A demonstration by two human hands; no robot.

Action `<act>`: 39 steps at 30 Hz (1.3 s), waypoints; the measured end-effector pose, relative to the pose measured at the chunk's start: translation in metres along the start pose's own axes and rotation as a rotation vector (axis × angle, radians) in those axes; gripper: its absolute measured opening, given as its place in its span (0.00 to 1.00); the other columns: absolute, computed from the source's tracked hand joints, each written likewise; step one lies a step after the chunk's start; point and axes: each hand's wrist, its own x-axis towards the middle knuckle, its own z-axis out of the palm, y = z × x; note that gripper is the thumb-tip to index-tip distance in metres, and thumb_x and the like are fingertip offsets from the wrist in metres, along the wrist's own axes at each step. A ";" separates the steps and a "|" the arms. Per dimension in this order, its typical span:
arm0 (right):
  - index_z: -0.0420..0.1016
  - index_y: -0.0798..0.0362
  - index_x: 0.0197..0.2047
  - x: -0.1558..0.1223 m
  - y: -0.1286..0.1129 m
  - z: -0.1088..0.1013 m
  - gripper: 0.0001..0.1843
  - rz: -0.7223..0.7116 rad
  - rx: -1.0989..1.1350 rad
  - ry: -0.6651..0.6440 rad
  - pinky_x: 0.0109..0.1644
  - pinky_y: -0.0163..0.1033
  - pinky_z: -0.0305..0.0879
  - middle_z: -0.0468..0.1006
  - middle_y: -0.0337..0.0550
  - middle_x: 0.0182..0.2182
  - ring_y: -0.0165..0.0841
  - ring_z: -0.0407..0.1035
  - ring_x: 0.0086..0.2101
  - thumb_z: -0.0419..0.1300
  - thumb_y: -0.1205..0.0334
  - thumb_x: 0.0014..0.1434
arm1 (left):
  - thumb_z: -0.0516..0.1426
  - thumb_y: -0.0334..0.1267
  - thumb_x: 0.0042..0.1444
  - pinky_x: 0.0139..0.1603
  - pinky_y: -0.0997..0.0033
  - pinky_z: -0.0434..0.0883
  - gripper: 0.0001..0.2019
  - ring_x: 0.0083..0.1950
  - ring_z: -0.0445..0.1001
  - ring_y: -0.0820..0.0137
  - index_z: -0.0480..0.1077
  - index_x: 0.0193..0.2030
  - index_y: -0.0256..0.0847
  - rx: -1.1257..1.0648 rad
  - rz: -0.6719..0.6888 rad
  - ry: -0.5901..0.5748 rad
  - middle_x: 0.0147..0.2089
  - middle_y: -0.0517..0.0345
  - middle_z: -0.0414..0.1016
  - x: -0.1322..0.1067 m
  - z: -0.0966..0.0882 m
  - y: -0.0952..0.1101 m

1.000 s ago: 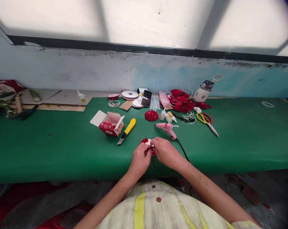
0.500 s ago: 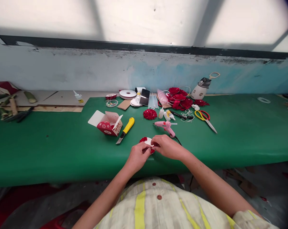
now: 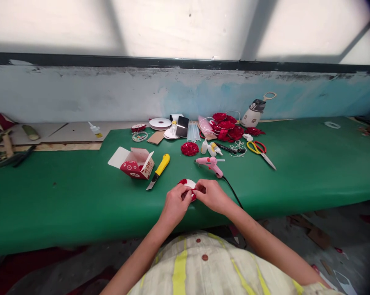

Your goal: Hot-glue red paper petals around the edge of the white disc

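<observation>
Near the front edge of the green table lies a round white disc (image 3: 190, 183), with red ruffled pieces (image 3: 183, 181) along part of its rim. My left hand (image 3: 175, 203) comes in from the left, thumb and fingers pinched together over the disc. From the right, my right hand (image 3: 212, 196) pinches too, its fingertips almost meeting the left ones. Between the two sets of fingertips shows a small red fabric piece (image 3: 193, 190). My fingers cover much of the disc's lower half. A pink glue gun (image 3: 210, 164) rests just beyond my right hand.
A yellow utility knife (image 3: 160, 169) with its blade out and an open red-and-white box (image 3: 138, 163) lie to the left. Scissors (image 3: 261, 153), glue bottles (image 3: 212, 149), a finished-looking red rosette (image 3: 190, 148), a ribbon spool (image 3: 160, 123) and a drinking bottle (image 3: 253, 113) stand farther back.
My right hand has tilted lower and closer to the left fingertips, and a red piece now shows between them. The view has shifted slightly, so the table's things appear a little farther left.
</observation>
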 end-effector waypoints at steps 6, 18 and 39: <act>0.72 0.54 0.25 0.002 -0.006 0.007 0.08 0.021 -0.035 0.020 0.28 0.33 0.55 0.77 0.40 0.23 0.30 0.67 0.25 0.58 0.72 0.54 | 0.54 0.37 0.56 0.33 0.73 0.66 0.10 0.31 0.71 0.70 0.76 0.32 0.39 -0.087 -0.102 -0.028 0.31 0.56 0.76 0.000 -0.002 0.001; 0.74 0.54 0.25 -0.004 -0.009 0.023 0.08 0.023 -0.035 0.057 0.31 0.34 0.57 0.78 0.43 0.26 0.32 0.69 0.28 0.59 0.71 0.56 | 0.54 0.43 0.55 0.35 0.71 0.68 0.14 0.33 0.74 0.66 0.77 0.33 0.38 -0.165 -0.214 -0.180 0.30 0.54 0.79 0.005 -0.014 -0.015; 0.74 0.54 0.25 -0.003 -0.005 0.033 0.07 0.154 0.217 0.200 0.30 0.34 0.61 0.77 0.40 0.23 0.31 0.68 0.25 0.57 0.68 0.53 | 0.54 0.43 0.56 0.35 0.71 0.68 0.12 0.34 0.74 0.66 0.76 0.34 0.39 -0.069 -0.159 -0.192 0.32 0.55 0.78 0.015 -0.019 -0.005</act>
